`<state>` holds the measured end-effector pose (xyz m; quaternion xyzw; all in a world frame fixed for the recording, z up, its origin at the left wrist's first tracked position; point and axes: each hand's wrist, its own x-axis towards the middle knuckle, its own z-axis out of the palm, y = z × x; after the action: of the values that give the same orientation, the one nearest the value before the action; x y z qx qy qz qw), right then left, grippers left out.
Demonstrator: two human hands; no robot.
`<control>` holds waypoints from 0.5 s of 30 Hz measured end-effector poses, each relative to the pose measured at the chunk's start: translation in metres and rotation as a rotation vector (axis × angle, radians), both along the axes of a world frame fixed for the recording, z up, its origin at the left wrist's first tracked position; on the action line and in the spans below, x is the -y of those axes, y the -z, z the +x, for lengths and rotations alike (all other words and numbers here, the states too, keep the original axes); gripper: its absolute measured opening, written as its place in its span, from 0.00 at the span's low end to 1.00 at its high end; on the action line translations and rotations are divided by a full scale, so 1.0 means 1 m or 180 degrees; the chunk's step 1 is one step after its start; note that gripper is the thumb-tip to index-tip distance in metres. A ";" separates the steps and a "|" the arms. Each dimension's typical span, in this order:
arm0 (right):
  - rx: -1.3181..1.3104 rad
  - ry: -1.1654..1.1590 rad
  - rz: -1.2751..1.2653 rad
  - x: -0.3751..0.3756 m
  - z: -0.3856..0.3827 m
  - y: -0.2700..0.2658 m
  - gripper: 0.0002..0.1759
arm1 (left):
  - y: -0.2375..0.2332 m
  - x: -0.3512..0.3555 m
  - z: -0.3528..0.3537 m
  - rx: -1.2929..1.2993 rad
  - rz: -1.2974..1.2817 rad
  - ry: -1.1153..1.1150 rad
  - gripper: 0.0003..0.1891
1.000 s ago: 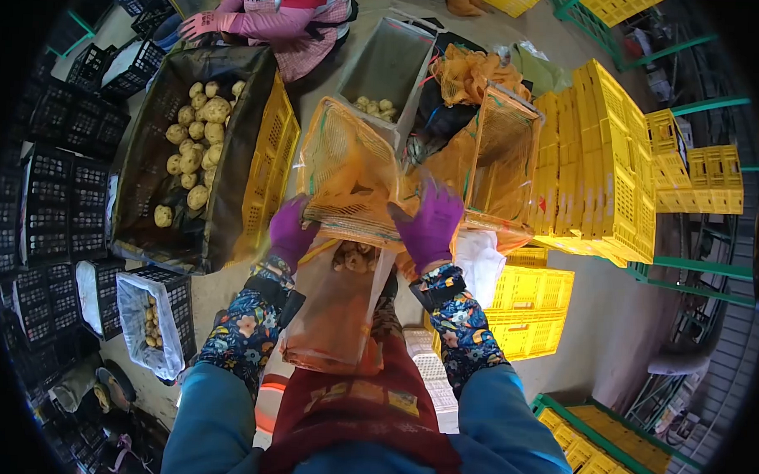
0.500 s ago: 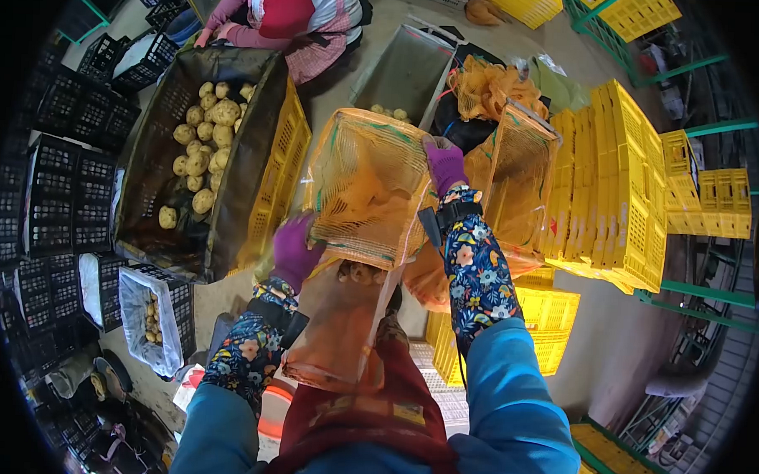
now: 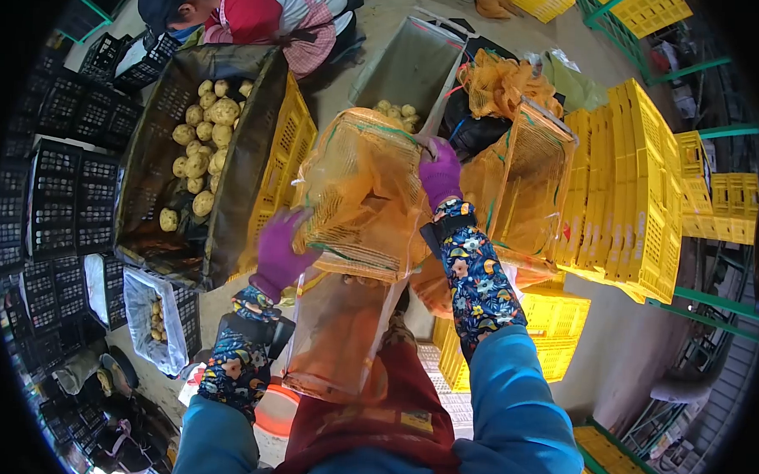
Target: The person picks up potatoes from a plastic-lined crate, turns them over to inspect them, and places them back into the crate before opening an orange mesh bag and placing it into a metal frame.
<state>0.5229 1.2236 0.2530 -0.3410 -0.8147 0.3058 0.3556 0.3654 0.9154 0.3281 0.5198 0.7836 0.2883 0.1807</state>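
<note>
Both my hands wear purple gloves and hold a yellow crate [image 3: 366, 195] wrapped in orange mesh netting, tipped up in front of me. My left hand [image 3: 277, 253] grips its lower left corner. My right hand [image 3: 439, 173] grips its upper right edge. Below the crate hangs an orange mesh sack [image 3: 336, 336] against my red apron; a few potatoes show at its mouth.
A dark-lined bin of potatoes [image 3: 197, 151] stands at the left, with another person [image 3: 262, 11] bent over its far end. A grey tub [image 3: 407, 71] with a few potatoes lies beyond. Yellow crates [image 3: 623, 195] stack at right, black crates [image 3: 56, 175] at left.
The crate has tipped up steeply. My right hand moved from its lower front edge to its upper right edge, and my left hand shifted slightly along the lower left corner.
</note>
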 end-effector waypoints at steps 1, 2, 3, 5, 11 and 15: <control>0.0093 -0.0137 -0.0152 -0.002 0.002 0.001 0.16 | -0.012 -0.008 -0.008 -0.0048 0.0174 0.0069 0.32; 0.0173 -0.0249 -0.0279 -0.005 0.004 0.001 0.16 | -0.023 -0.019 -0.017 -0.0100 0.0351 0.0138 0.31; 0.0244 -0.0249 -0.0514 -0.004 0.003 -0.002 0.16 | -0.035 -0.030 -0.025 -0.0147 0.0526 0.0203 0.31; 0.0375 -0.0246 -0.0977 0.000 0.002 -0.017 0.16 | -0.061 -0.068 -0.027 0.0650 0.0776 -0.0217 0.28; 0.0260 -0.0060 -0.1285 0.019 -0.001 -0.032 0.26 | 0.041 -0.192 -0.080 0.0202 0.0369 -0.1017 0.25; 0.0251 0.0027 -0.1457 0.019 -0.002 -0.027 0.25 | 0.060 -0.226 -0.109 0.0476 -0.0315 -0.0922 0.19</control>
<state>0.5206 1.2042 0.2800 -0.4279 -0.7359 0.4675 0.2383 0.2565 1.1415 0.2683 0.3690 0.8479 0.3103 0.2204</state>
